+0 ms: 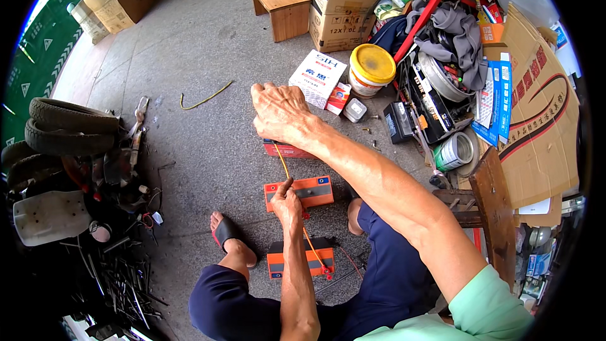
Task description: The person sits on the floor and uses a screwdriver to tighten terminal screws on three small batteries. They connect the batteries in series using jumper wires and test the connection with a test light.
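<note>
While the person sits low over the grey floor (208, 57), the right arm stretches long from the lower right edge up to the middle of the view, elbow nearly straight, and the right hand (279, 112) is raised with its back toward the camera, fingers curled in a loose fist around the upper end of a thin yellow wire (282, 164). The left forearm rises almost vertically from the bottom edge, and the left hand (287, 201) pinches the same wire lower down between thumb and fingertips. Between the two hands the wire is taut, its long axis running steeply from upper left to lower right; below the left hand it continues down to a red clip at the near orange-topped battery (300, 259) between the knees. A second orange-topped battery (308, 191) lies just beyond the left hand, and a third red-edged one is mostly hidden behind the right wrist. How the wire sits inside the right fist cannot be made out. One sandalled foot (228, 235) rests left of the batteries.
</note>
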Available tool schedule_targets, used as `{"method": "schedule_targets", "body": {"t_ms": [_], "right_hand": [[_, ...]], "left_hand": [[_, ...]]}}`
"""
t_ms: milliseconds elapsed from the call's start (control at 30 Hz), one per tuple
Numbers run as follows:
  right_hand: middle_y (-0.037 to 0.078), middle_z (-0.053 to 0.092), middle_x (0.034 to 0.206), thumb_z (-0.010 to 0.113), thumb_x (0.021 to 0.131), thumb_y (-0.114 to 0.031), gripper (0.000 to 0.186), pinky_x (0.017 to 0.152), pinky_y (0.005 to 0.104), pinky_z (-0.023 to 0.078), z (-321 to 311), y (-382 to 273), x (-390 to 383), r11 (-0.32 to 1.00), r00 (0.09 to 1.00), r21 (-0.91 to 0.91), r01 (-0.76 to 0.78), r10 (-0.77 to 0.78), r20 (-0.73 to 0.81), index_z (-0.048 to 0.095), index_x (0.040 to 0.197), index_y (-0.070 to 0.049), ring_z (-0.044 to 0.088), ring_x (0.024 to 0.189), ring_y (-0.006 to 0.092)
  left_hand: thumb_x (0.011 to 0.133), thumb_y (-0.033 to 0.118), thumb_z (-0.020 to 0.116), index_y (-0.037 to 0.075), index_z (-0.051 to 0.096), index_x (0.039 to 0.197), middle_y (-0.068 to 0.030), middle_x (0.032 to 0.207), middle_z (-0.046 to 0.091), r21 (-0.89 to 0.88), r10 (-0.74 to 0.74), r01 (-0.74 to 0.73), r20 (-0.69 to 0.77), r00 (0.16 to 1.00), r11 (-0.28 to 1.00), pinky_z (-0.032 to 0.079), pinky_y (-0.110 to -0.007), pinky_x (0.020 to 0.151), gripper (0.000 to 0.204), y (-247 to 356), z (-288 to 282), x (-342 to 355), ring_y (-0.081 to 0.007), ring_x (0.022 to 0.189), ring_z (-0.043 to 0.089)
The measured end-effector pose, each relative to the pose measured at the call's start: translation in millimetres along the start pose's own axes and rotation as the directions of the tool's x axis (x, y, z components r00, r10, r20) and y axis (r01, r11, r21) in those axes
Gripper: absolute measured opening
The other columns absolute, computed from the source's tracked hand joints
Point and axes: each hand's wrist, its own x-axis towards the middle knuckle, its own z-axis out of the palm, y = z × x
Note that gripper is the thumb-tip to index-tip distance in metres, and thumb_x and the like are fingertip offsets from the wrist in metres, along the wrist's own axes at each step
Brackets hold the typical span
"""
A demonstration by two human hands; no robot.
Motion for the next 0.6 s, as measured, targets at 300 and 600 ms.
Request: {"method": "schedule_targets", "body": {"t_ms": [300, 600], "right_hand": [[0.020, 0.062, 0.066, 0.058, 0.075, -0.015, 0.026, 0.060, 0.0438, 0.052, -1, 1, 7, 0.996, 0.991, 0.083, -0.034, 0.023, 0.134, 0.052, 0.089, 0.006, 0.064, 0.066, 0.0349], [0.012, 0.066, 0.076, 0.063, 0.073, -0.011, 0.014, 0.060, 0.0331, 0.051, -11, -5, 8, 0.997, 0.963, -0.079, -0.009, 0.030, 0.267, 0.064, 0.083, -0.002, 0.067, 0.075, 0.0208]], "left_hand": [[0.089, 0.005, 0.044, -0.005, 0.058, 0.111, -0.0018, 0.062, 0.054, -0.022, -0.017, 0.017, 0.003, 1.000, 1.000, 0.036, -0.023, 0.035, 0.028, 0, 1, 1, -0.0075, 0.039, 0.041], [0.089, 0.006, 0.044, -0.004, 0.058, 0.112, -0.0027, 0.062, 0.054, -0.016, -0.027, 0.027, 0.007, 1.000, 0.999, 0.036, -0.023, 0.035, 0.029, 8, 4, -5, -0.0075, 0.039, 0.041]]}}
